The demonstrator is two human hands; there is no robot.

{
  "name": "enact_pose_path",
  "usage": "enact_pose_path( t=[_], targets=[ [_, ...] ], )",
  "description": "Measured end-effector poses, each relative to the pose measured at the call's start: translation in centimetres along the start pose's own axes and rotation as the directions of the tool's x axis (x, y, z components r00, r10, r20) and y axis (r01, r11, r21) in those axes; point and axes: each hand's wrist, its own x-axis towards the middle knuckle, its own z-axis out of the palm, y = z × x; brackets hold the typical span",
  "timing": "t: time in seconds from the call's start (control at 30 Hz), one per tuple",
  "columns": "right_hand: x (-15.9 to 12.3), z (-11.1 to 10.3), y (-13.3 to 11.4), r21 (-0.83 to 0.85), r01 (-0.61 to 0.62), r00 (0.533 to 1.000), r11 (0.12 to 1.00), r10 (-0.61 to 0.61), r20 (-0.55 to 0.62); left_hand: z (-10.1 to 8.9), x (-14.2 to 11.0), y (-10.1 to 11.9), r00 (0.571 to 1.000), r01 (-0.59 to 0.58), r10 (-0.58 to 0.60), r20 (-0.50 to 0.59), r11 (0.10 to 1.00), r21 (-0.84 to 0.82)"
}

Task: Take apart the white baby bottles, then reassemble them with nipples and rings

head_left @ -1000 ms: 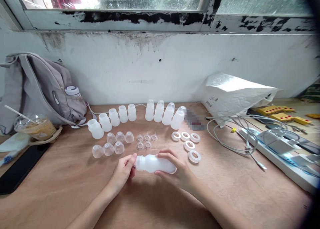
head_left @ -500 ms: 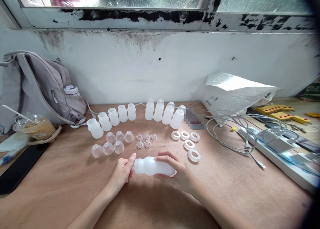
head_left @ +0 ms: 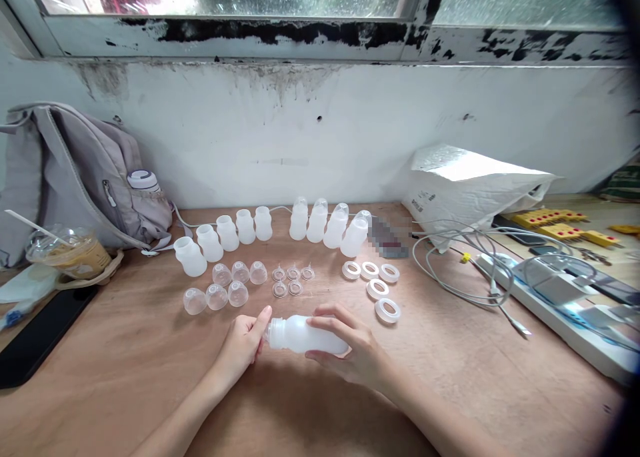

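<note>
A translucent white plastic bottle (head_left: pixel 300 336) lies on its side just above the wooden table (head_left: pixel 125 377), its open threaded neck pointing left. My right hand (head_left: pixel 357 354) wraps round the bottle's body. My left hand (head_left: pixel 243 347) has its fingers curled against the neck end. Behind the hands lie clear domed caps (head_left: pixel 227 285), small clear nipples (head_left: pixel 293 280) and white screw rings (head_left: pixel 377 287). Further back stands a curved row of open white bottles (head_left: pixel 220 238) and a row of capped bottles (head_left: pixel 327 227).
A grey backpack (head_left: pixel 75 170) leans on the wall at left, with an iced drink cup (head_left: pixel 70 254) and a black phone (head_left: pixel 40 337) near it. At right are a white plastic bag (head_left: pixel 470 190), tangled cables (head_left: pixel 480 270) and a power strip (head_left: pixel 565 317).
Both hands with the bottle have shifted slightly left and toward me; the grip looks the same.
</note>
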Motion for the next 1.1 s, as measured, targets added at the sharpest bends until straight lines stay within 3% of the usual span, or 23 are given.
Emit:
enact_pose_path(
  t=[0.13, 0.27, 0.5, 0.9, 1.1],
  targets=[
    [0.3, 0.0, -0.3, 0.109, -0.113, 0.993, 0.988, 0.114, -0.005, -0.3, -0.3, 0.3, 0.99, -0.133, 0.134, -0.047, 0.991, 0.023],
    [0.7, -0.1, -0.5, 0.203, -0.264, 0.963, 0.943, 0.271, -0.004, -0.4, -0.5, 0.6, 0.982, -0.186, 0.184, -0.037, 0.982, -0.04],
    [1.0, -0.1, -0.5, 0.373, -0.579, 0.803, 0.725, 0.587, 0.106, -0.5, -0.6, 0.9, 0.977, -0.205, 0.213, 0.024, 0.962, -0.182],
    [1.3, -0.2, -0.3, 0.434, -0.618, 0.765, 0.655, 0.629, 0.139, -1.0, -0.8, 1.5, 0.947, -0.286, 0.314, 0.065, 0.92, -0.269],
    [1.6, -0.6, -0.5, 0.442, -0.636, 0.742, 0.632, 0.658, 0.128, -0.8, -0.6, 1.6, 0.982, -0.17, 0.189, 0.023, 0.922, -0.347]
  ],
)
